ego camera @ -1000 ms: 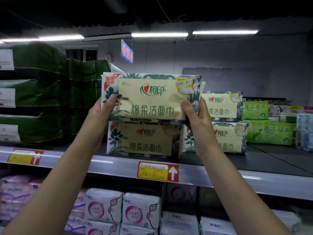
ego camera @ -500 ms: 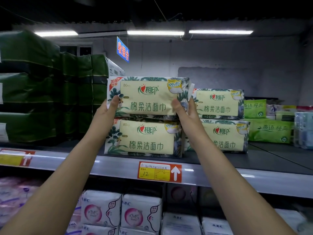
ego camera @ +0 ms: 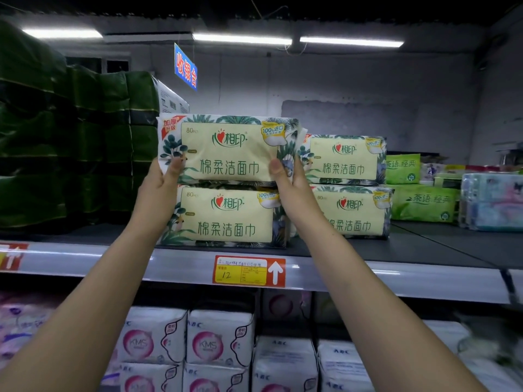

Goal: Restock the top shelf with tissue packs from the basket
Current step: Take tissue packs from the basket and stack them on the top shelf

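A cream tissue pack [ego camera: 229,149] with green leaf print and Chinese lettering sits on top of an identical pack [ego camera: 226,216] on the top shelf [ego camera: 353,274]. My left hand [ego camera: 160,188] grips its lower left corner, thumb on the front. At the lower right corner my right hand [ego camera: 288,182] grips it the same way. Two more matching packs [ego camera: 346,185] are stacked just to the right. The basket is not in view.
Tall dark green bundles [ego camera: 70,154] fill the shelf's left side. Light green packs [ego camera: 421,202] and pale blue packs [ego camera: 492,202] stand at the right. A red and yellow price tag [ego camera: 249,271] is on the shelf edge. White pad packs [ego camera: 218,338] fill the shelf below.
The held pack has come down and gone back onto the lower pack, so it now rests on it. Both hands stayed on its lower corners.
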